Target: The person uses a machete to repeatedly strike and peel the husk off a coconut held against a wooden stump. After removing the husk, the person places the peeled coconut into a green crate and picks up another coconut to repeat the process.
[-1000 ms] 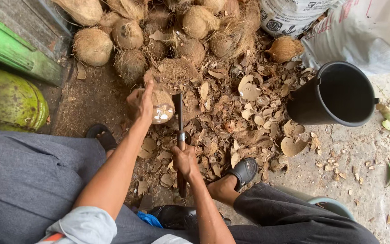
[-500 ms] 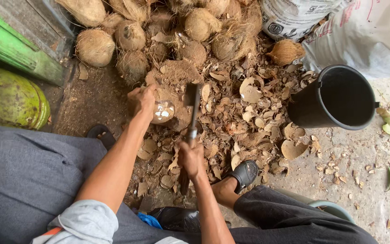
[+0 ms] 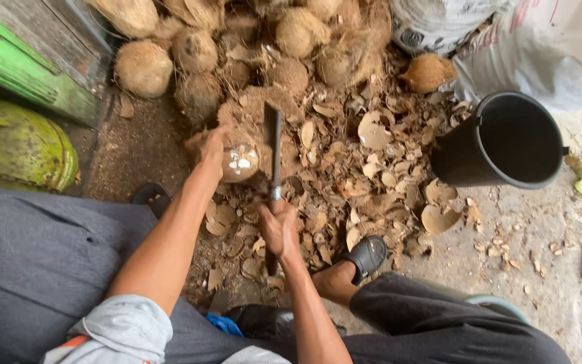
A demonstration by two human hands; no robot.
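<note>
Raised since the earlier frame, the machete (image 3: pixel 273 145) stood beside the coconut (image 3: pixel 238 160) clamped under the left hand (image 3: pixel 209 145) fingers, right hand (image 3: pixel 279 228) fingers clenched on its handle; a misaimed chop risked those left fingers.

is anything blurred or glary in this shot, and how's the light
Head view: soft, even daylight, no hard shadows or glare; the long dark metal blade in the right hand is slightly motion-smeared, as is the left hand on the brown husked coconut; the black plastic bucket looks sharp.
</note>
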